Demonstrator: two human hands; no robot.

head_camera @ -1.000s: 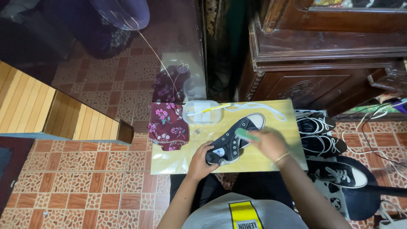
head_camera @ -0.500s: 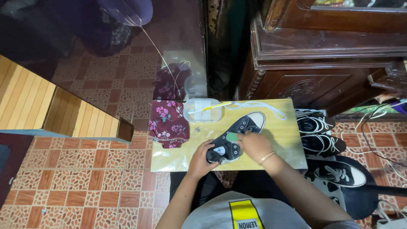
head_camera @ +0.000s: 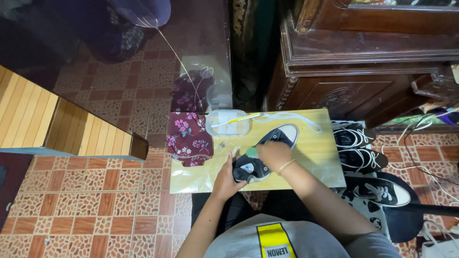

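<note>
The left hand (head_camera: 228,173) has its grip closed around the heel end of a black canvas high-top shoe with a white rubber toe cap (head_camera: 266,153), pinning it on its side on the pale yellow wooden worktop (head_camera: 321,153). The right hand (head_camera: 273,153) is curled shut over a small green object (head_camera: 251,151), seemingly a brush or sponge though too small to tell, and presses it against the shoe's upper near the ankle.

The step in hand looks like scrubbing the shoe's side panel. A further stroke would call for the left hand to hold the shoe firm while the right hand draws the green object along the canvas, perhaps after wetting it.

Both forearms reach forward from the body, the left nearly straight, the right angled inward with the wrist, wearing a thin bangle, bent over the shoe.

Just beyond the shoe stands a clear plastic tub (head_camera: 228,124) with a yellow-handled toothbrush (head_camera: 239,119) laid across it, and white shoelaces (head_camera: 296,118) trail near the toe. A maroon flowered cloth (head_camera: 189,139) hangs over the worktop's left edge. More black-and-white shoes (head_camera: 356,148) lie on the tiled floor to the right.
</note>
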